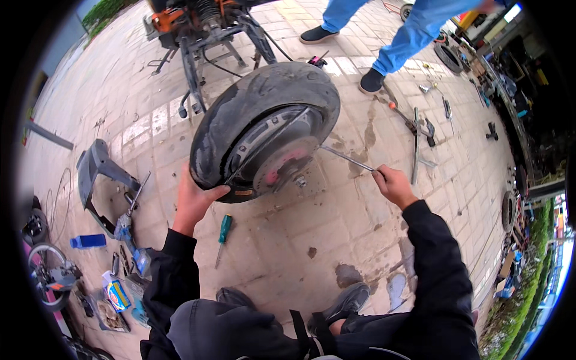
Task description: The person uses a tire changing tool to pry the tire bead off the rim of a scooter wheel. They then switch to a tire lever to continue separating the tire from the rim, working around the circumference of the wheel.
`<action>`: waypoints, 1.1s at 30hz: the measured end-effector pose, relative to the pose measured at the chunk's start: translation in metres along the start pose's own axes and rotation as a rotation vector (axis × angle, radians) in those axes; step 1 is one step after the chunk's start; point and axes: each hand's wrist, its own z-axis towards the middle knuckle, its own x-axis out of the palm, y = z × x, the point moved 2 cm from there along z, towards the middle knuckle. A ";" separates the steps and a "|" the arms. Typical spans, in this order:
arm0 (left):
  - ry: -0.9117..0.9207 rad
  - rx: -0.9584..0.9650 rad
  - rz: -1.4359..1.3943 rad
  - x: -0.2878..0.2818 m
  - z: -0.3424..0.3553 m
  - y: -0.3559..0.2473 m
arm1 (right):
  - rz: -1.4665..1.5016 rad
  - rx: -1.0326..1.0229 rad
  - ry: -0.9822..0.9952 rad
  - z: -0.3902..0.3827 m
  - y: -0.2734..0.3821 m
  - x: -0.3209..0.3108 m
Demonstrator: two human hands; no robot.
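In front of me a scooter wheel stands tilted on the paving, its black tire (267, 81) hanging partly off the rim (255, 141). My left hand (195, 198) grips the tire's near left edge, thumb on the sidewall and fingers mostly hidden behind it. My right hand (394, 186) is closed round the outer end of a slim metal tire lever (348, 157). The lever's other end reaches the wheel beside the brake disc (276, 168). A long straight edge or bar crosses the rim; I cannot tell which. Below the wheel lies a green-handled screwdriver (223, 230).
An orange and black scooter (210, 30) stands beyond the wheel. A person in blue jeans (399, 51) is at the far right. A hammer (408, 120) and other tools lie right; a grey plastic fender (99, 174), a power tool (129, 237) and a blue bottle (88, 241) lie left.
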 end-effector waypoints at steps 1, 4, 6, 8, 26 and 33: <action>-0.003 -0.005 0.026 0.002 0.001 -0.002 | 0.020 -0.061 0.040 0.007 0.026 -0.028; -0.021 -0.029 -0.013 -0.006 -0.003 0.005 | -0.026 -0.268 0.055 0.027 0.113 -0.092; -0.041 0.000 0.025 -0.005 -0.004 0.003 | -0.149 -0.199 0.079 0.032 0.155 -0.131; -0.044 -0.020 0.051 -0.001 -0.008 -0.010 | -0.215 -0.168 0.075 0.040 0.175 -0.148; -0.055 -0.002 0.100 -0.003 -0.006 0.001 | -0.645 -0.141 0.545 0.176 0.284 -0.193; -0.068 0.016 0.082 0.007 0.000 -0.004 | -0.712 -0.080 0.423 0.153 0.260 -0.180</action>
